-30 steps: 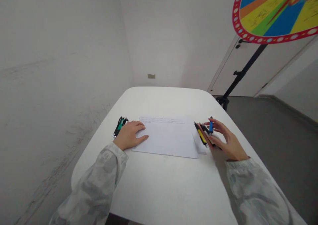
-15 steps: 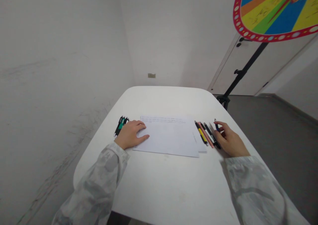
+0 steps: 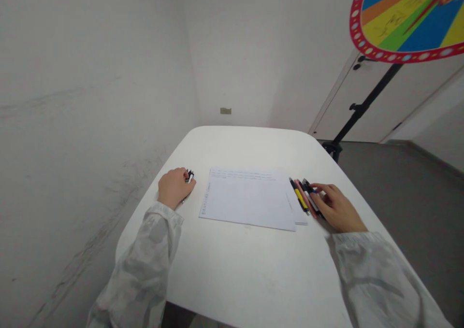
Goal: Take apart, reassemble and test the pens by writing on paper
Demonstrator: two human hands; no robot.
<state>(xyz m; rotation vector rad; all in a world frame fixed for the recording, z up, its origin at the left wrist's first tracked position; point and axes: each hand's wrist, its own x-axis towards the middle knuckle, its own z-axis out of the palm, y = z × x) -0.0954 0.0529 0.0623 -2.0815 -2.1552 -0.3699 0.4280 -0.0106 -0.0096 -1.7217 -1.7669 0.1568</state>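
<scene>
In the head view my left hand is curled over a bunch of pens on the left of the table. Only dark clip ends and a tip show past its fingers; the rest of the pens is hidden. My right hand rests low at the right, thumb and fingers closed around a dark pen with a bit of blue, mostly covered by the fingers. That pen lies against a row with a yellow-and-black pen, a pink pen and a black-and-white pen. Sheets of paper with handwriting lie between the hands.
The white table has rounded corners and stands near a scuffed wall on the left. At the right rises a colourful prize wheel on a black stand, in front of a white door.
My left hand has moved left off the paper onto the left pens and closed around them. My right hand has lowered the dark pen beside the right row. The view has shifted slightly.
</scene>
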